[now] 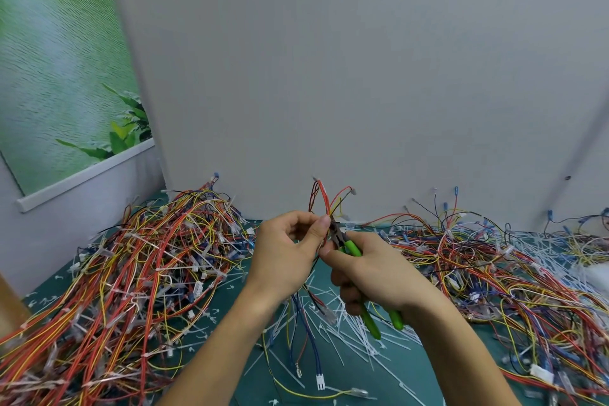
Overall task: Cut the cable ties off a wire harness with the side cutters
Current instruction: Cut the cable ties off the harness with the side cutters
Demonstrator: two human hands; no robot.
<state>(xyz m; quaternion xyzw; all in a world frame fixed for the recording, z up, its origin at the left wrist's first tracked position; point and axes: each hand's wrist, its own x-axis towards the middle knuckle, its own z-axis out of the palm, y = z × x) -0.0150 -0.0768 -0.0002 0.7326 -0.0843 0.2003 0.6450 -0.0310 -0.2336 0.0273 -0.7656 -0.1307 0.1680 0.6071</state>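
Note:
My left hand (290, 247) pinches a small wire harness (324, 199) of red, yellow and black wires, held upright above the table. Its lower wires hang down between my forearms, ending in a white connector (320, 382). My right hand (372, 269) grips the green handles of the side cutters (351, 247). The dark jaws sit against the bundle just right of my left thumb. The cable tie at the jaws is hidden by my fingers.
A big heap of tied harnesses (131, 273) lies on the left of the green mat (461, 369). Another tangle of wires (494, 273) spreads on the right. Cut white ties (359, 336) litter the middle. A grey wall panel (329, 76) stands close behind.

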